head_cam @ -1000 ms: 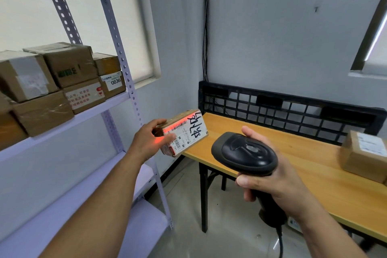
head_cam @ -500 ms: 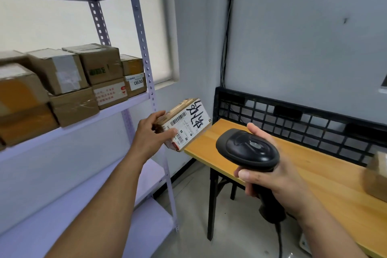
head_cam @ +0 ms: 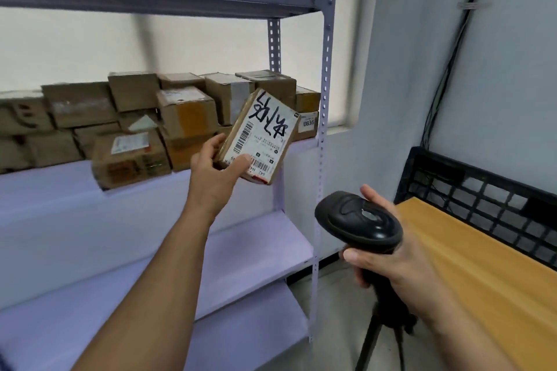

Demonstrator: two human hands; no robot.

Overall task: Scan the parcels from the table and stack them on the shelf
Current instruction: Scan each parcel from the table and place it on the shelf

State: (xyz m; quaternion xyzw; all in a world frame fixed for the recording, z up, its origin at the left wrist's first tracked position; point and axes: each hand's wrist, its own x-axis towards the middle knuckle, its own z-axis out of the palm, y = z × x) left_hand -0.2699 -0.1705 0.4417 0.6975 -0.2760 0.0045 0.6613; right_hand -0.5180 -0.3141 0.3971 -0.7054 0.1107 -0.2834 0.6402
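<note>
Left hand (head_cam: pixel 215 178) is curled round a small brown cardboard parcel with a white scribbled label (head_cam: pixel 259 137), held tilted at frame centre before the stacked brown boxes (head_cam: pixel 156 126) on the grey metal shelf (head_cam: pixel 327 69). Right hand (head_cam: pixel 391 262) is wrapped round a black handheld barcode scanner (head_cam: pixel 358 221), lower right, beside the wooden table (head_cam: pixel 482 274).

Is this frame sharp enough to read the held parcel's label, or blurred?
Head view: the parcel in the left hand is fairly sharp, barcodes and handwriting visible; the stacked boxes at left are motion-smeared; the window behind the shelf is blown out.
</note>
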